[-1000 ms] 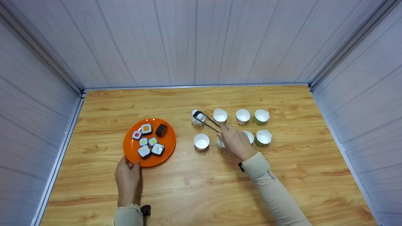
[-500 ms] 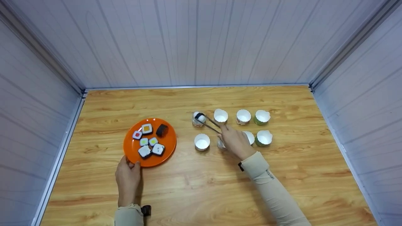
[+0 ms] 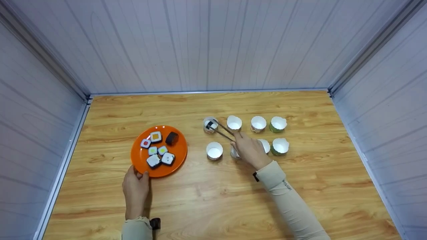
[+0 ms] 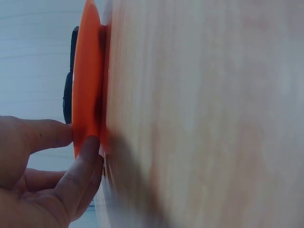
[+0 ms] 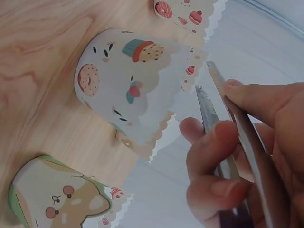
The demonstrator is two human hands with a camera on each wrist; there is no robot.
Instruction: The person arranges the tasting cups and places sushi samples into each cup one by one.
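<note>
My left hand [image 3: 136, 187] pinches the near left rim of the orange plate [image 3: 181, 146]. In the left wrist view the thumb is at the plate's upper edge and the fingers [image 4: 76, 175] are against its underside. Sushi pieces [image 3: 167, 158], several of them, lie on this plate. My right hand [image 3: 249, 149] grips metal tweezers [image 3: 223, 134], whose tips reach into the far left paper cup [image 3: 209, 130]. Inside that cup sits a white rice piece with a black band [image 3: 210, 125], right at the tips. The right wrist view shows the tweezers' serrated tips [image 5: 212, 71] spread apart.
Several white paper cups stand in two rows, among them a near left cup [image 3: 214, 151] and a green one [image 3: 280, 146] at right. My right hand partly covers cups in the near row. Pale panel walls [image 3: 206, 46] enclose the wooden table [image 3: 206, 206].
The black-banded rice piece has gone down from above the far left cup's rim into the cup, and the tweezer tips have spread apart. My left hand stays at the plate.
</note>
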